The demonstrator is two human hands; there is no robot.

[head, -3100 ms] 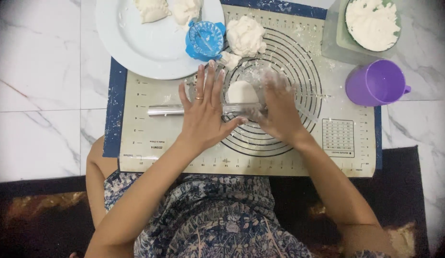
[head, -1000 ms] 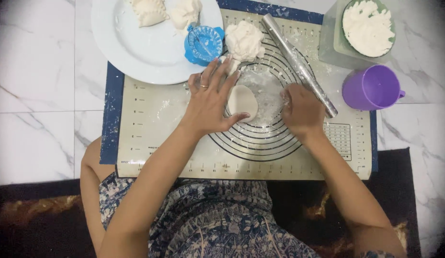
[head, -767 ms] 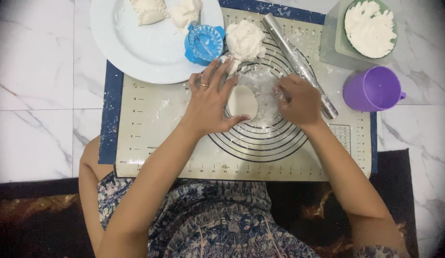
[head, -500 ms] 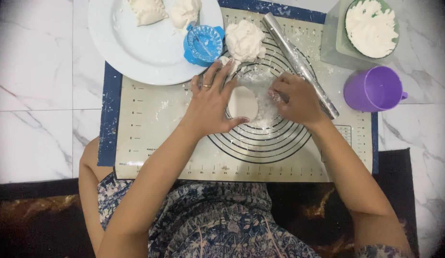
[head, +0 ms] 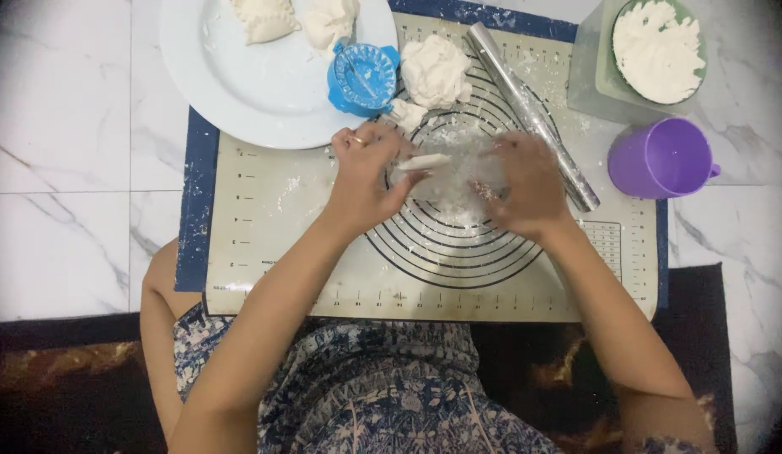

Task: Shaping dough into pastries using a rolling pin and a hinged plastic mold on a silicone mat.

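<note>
Here, thin floury dough disc (head: 422, 161) in left hand (head: 363, 172) grip; right hand (head: 525, 187) released, flat on ringed silicone mat (head: 265, 244).

The person wears a sleeveless garment in a dense blue, grey and white print, with wavy bands and small patches of pattern across the lap and chest. Both arms are bare from shoulder to wrist. The left hand (head: 364, 172) carries 1 ring on a finger. The right hand (head: 525, 189) is dusted with white flour.
</note>
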